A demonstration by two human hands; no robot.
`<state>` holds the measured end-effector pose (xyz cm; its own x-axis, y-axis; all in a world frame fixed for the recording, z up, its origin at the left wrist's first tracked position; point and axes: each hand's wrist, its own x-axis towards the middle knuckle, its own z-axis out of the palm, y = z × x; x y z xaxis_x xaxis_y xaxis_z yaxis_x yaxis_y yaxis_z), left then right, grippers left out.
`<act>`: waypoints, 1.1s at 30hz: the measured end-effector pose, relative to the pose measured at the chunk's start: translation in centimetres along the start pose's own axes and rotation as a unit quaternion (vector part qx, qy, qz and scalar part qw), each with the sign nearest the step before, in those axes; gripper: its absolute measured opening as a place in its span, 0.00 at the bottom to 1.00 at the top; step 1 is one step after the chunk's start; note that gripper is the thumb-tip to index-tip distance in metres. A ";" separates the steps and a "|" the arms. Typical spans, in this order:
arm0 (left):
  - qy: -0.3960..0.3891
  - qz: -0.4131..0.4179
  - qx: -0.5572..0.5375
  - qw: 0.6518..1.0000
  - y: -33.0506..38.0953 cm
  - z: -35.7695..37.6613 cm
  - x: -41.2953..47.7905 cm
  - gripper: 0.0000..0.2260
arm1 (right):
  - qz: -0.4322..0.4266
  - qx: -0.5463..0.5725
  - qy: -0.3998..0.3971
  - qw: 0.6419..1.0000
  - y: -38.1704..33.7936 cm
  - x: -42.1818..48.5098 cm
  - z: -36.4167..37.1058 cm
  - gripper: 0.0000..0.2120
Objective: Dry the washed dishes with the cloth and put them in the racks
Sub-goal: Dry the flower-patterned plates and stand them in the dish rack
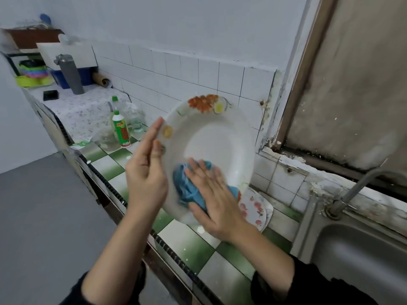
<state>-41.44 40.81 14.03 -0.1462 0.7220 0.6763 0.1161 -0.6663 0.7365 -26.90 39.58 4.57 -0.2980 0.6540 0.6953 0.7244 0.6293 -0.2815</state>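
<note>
I see detergent bottle on the green-checked counter, clear spray bottle just behind; grey flask farther back near black phone; steel sink at right.

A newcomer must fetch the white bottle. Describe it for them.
On the green and white tile counter, left of the held floral plate, stand several bottles. Only the green-capped white plastic bottle is opaque and labelled; its neighbours are clear.
</note>
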 end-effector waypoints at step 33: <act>0.014 -0.128 -0.075 0.989 2.0 2.1 -2.1 0.14 | 0.162 -0.075 -0.010 0.984 3.6 -2.0 -2.2 0.33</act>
<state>-38.83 38.37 14.09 -0.1790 0.8662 0.4666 -0.0748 -0.4849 0.8714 -22.31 39.56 3.61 -0.0470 0.8189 0.5721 0.8666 0.3182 -0.3844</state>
